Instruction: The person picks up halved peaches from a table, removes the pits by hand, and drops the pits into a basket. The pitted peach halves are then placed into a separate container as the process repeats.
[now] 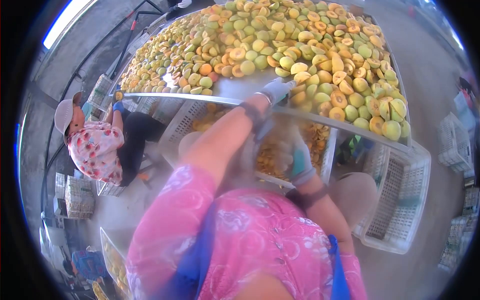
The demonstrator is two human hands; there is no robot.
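Note:
My left hand (278,91), in a pale glove, reaches over the near rim of a metal table (235,86). Its fingers stretch toward the heap of halved yellow-green fruit (325,89), which looks like peaches or apricots, and they seem to touch the nearest pieces. Below the table edge, my right hand (300,159) wears a grey and teal glove and hangs over a white crate (327,157). Orange-yellow fruit pieces (270,155) lie in that crate. Motion smears the right fingers, so what they hold cannot be made out.
An open white plastic crate (400,200) stands at my right. Another crate (182,122) with fruit pieces is left of my arm. A seated person (97,145) in a cap and patterned top works at the table's left end. Stacked crates (456,142) stand far right.

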